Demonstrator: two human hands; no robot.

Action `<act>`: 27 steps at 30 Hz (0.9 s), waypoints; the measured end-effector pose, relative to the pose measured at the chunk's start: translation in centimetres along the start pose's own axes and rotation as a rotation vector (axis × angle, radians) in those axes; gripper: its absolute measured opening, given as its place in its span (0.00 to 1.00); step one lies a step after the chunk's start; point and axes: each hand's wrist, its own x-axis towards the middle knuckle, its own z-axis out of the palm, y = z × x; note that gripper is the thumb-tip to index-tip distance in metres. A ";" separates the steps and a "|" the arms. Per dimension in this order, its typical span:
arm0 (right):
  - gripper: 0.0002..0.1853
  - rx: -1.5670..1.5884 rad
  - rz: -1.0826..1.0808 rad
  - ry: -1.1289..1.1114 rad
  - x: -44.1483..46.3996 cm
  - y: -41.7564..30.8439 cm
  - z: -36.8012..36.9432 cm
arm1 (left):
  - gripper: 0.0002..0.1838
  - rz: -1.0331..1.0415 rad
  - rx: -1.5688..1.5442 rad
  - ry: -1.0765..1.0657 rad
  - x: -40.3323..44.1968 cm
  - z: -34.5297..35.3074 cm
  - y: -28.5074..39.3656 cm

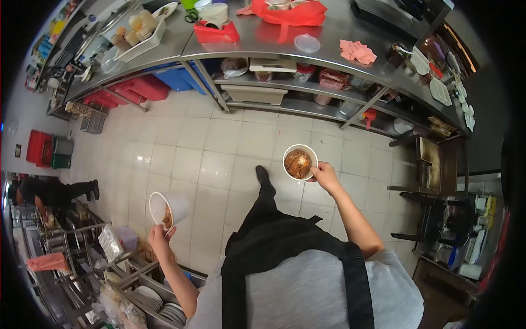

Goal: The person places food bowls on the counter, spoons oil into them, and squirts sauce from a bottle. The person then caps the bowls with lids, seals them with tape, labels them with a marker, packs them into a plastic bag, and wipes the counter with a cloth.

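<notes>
White tub with a mound of reddish-brown food [312, 159] hangs over the tiled floor [219, 140], in front of the person, whose right hand [326, 179] grips it at the near side of its rim. The left hand [161, 239] is closed on the near edge of a second white tub [158, 205], which is tipped on its side with some brownish food [167, 218] along its inner wall. The two tubs are well apart. Beyond them runs a steel counter [263, 45], bearing a red bag [290, 16], a clear round lid [307, 43] and a crumpled pink cloth [357, 52]. Far to the left, another person in dark clothing [49, 191] bends forward.
</notes>
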 end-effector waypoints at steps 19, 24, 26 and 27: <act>0.13 0.143 -0.093 0.224 19.7 -19.8 -12.6 | 0.16 0.085 -0.017 -0.600 27.9 59.4 15.2; 0.14 0.088 -0.078 -0.143 31.5 -24.2 -10.5 | 0.13 0.082 -0.008 -0.391 30.1 67.5 14.9; 0.16 0.103 -0.074 -0.247 35.6 -25.9 -9.3 | 0.14 0.053 0.005 -0.352 30.9 68.7 15.3; 0.17 0.081 -0.072 -0.279 37.7 -26.5 -8.8 | 0.15 0.055 0.010 -0.343 31.1 69.3 15.4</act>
